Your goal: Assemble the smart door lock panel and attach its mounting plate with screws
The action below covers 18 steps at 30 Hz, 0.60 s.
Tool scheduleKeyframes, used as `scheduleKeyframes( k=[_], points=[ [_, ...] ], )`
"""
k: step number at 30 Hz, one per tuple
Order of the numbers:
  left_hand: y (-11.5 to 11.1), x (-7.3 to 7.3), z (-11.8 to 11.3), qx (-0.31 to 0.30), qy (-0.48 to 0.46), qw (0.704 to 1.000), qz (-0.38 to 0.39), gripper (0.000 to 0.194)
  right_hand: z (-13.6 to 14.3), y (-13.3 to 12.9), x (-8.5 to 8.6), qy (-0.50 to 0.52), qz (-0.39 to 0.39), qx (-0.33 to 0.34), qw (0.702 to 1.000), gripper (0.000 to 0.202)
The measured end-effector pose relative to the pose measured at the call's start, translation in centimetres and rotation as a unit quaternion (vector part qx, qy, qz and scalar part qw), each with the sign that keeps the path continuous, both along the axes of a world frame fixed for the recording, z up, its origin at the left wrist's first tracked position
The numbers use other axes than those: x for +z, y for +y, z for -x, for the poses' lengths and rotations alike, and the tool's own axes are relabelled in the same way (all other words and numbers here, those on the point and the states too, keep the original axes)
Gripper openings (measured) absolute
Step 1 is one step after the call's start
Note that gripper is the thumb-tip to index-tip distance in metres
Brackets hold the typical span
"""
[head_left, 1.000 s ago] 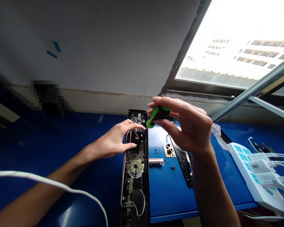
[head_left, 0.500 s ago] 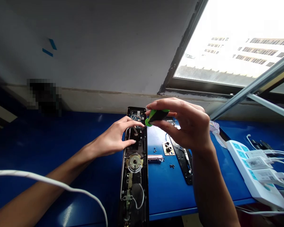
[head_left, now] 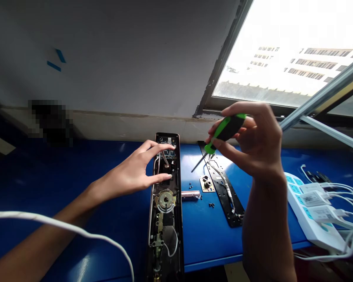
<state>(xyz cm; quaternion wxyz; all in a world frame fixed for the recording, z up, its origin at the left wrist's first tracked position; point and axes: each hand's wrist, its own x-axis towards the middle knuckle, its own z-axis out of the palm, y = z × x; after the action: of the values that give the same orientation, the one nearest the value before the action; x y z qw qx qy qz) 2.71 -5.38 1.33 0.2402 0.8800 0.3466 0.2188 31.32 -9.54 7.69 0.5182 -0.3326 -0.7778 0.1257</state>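
My right hand (head_left: 253, 141) holds a green-and-black screwdriver (head_left: 225, 133) in the air, its thin shaft slanting down to the left, its tip apart from everything. Below the shaft lies the blue table. My left hand (head_left: 135, 168) reaches over a long, narrow black housing (head_left: 179, 219), which looks like an opened electronic door lock. Thumb and forefinger are spread across the housing's upper part, near a blue circuit board (head_left: 164, 147), with nothing visible between them. Further down the housing sit a round metal mechanism (head_left: 166, 200) and a looped white wire (head_left: 176, 243).
Right of the housing are a pink cylinder (head_left: 191, 194), a small metal plate with a knob (head_left: 207, 183), loose black screws (head_left: 211, 205) and a long black panel (head_left: 233, 219). A white power strip (head_left: 300, 207) with plugs stands at right. A white cable (head_left: 76, 230) crosses the lower left.
My right hand has drawn the screwdriver up and right, away from the housing, so its shaft now shows. My left hand's finger and thumb stay spread over the housing.
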Motion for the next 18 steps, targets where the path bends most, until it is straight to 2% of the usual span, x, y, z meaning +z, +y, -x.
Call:
scheduleKeyframes(
  k=[1,3,6,11,13,18],
  points=[
    [-0.2,0.1,-0.1,0.011,-0.008,0.999,-0.043,0.062,-0.6,-0.1,0.1,-0.052,0.047,-0.004,0.998,0.049],
    [-0.6,0.0,-0.7,0.022,-0.027,0.99,-0.135,0.047,-1.3,0.1,0.0,-0.162,0.158,-0.008,0.974,0.038],
    [-1.3,-0.5,-1.9,-0.024,-0.034,0.977,-0.211,0.029,-1.4,0.8,-0.6,-0.233,0.254,0.004,0.939,0.035],
    [-1.9,-1.6,-3.2,-0.148,0.026,0.957,-0.249,0.024,-0.1,1.7,-1.3,-0.23,0.271,0.031,0.934,0.033],
    [-1.9,-1.9,-3.2,-0.163,0.041,0.954,-0.248,0.024,0.3,1.9,-1.6,-0.225,0.28,0.041,0.932,0.032],
    [-1.7,-1.8,-3.1,-0.154,0.043,0.958,-0.239,0.024,0.8,2.4,-2.2,-0.237,0.28,0.043,0.929,0.033]
  ],
)
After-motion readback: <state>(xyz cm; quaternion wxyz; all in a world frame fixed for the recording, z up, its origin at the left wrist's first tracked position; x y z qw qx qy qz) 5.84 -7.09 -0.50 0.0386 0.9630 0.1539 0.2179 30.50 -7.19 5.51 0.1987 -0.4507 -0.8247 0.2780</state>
